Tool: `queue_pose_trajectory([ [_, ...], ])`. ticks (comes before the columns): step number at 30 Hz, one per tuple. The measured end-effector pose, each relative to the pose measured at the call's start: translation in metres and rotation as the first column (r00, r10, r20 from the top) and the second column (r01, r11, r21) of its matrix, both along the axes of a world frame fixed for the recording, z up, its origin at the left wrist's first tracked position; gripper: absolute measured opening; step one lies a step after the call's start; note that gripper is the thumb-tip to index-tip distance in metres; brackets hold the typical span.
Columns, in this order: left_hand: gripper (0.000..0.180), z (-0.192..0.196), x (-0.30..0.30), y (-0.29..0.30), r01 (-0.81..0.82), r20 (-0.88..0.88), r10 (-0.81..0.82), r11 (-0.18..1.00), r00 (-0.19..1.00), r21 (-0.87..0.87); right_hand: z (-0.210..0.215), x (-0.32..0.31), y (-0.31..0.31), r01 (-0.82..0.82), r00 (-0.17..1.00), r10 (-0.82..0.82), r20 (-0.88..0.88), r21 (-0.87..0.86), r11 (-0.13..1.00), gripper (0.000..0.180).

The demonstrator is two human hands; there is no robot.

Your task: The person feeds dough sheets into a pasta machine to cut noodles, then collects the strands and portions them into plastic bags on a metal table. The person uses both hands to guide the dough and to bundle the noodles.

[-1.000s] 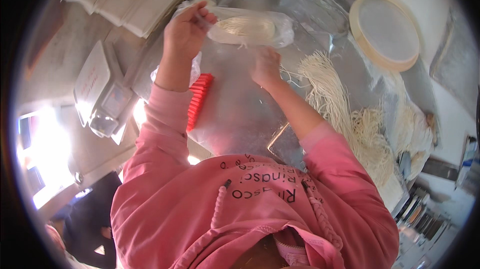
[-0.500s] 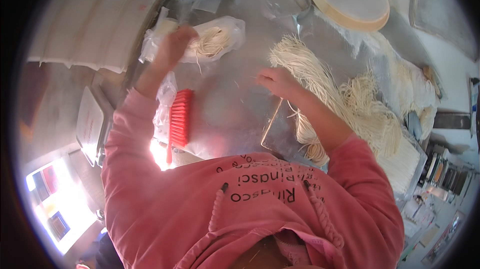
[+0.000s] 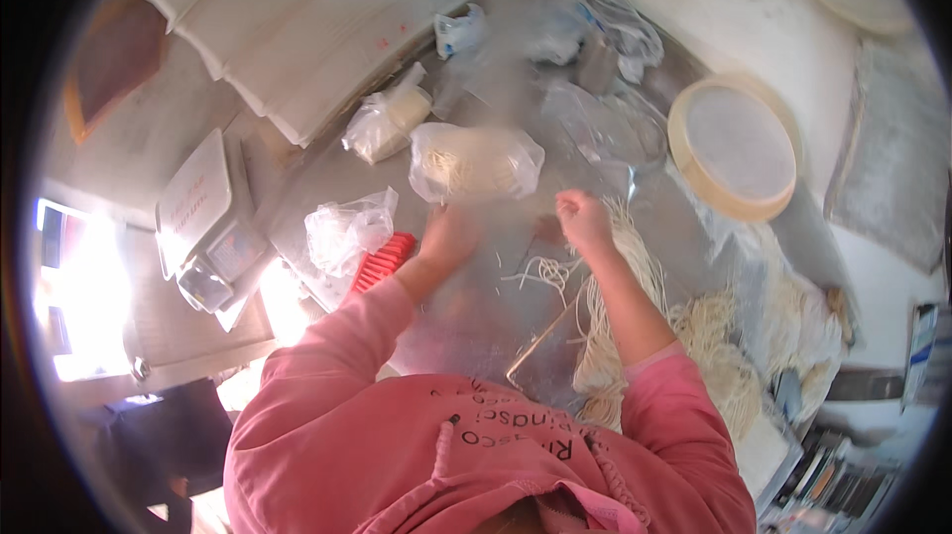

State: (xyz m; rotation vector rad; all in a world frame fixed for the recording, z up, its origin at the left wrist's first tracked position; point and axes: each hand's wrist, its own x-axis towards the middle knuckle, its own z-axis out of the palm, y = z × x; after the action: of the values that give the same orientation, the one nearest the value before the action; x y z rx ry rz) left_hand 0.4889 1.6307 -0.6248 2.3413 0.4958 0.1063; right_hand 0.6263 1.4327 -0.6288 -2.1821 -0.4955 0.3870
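A clear plastic bag (image 3: pixel 481 162) with pale noodles inside lies on the grey tabletop in front of me. My left hand (image 3: pixel 451 235) is at its near edge; the fingers are blurred and partly hidden, so their grip does not show. Further right, my right hand (image 3: pixel 585 224) is raised with fingers curled together. Whatever it may pinch is too small to make out. Below that hand, loose noodle strands (image 3: pixel 547 274) trail from the long bundle of noodles (image 3: pixel 603 341). A thin stick (image 3: pixel 540 344) lies beside the bundle.
A red-bristled brush (image 3: pixel 385 261) and a crumpled plastic bag (image 3: pixel 349 232) lie by my left forearm. Behind them sits another filled bag (image 3: pixel 389 119). A scale (image 3: pixel 213 222) stands left. A round sieve (image 3: pixel 734 147) is back right, with more noodles (image 3: pixel 729 375) nearer me.
My view has shifted. My left hand has moved right and nearer, from the noodle bag's left side to its near edge. Plastic now covers the noodles. Loose strands now show near my right hand.
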Motion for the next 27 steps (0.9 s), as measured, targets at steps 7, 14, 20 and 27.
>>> queue_pose_trajectory([
  [7,0.053,-0.050,0.067,0.045,0.033,0.261,-0.027,0.999,0.965,-0.017,0.011,0.139,0.080,0.030,0.945,-0.051,0.322,0.071,0.997,0.026],
  [14,0.037,-0.006,-0.072,-0.019,0.410,0.218,-0.348,0.739,0.912,-0.535,0.020,0.085,0.095,-0.165,0.837,0.044,0.546,0.175,0.971,0.024],
  [20,0.026,-0.038,-0.257,0.016,0.328,-0.824,-0.477,0.865,0.304,-0.380,-0.010,-0.091,0.004,-0.335,0.820,0.315,0.478,-0.047,0.941,0.027],
  [27,0.029,-0.164,-0.367,0.057,-0.079,-0.760,0.141,0.990,0.634,0.118,0.027,-0.151,0.080,-0.641,0.619,0.578,0.532,-0.083,0.763,0.034],
])
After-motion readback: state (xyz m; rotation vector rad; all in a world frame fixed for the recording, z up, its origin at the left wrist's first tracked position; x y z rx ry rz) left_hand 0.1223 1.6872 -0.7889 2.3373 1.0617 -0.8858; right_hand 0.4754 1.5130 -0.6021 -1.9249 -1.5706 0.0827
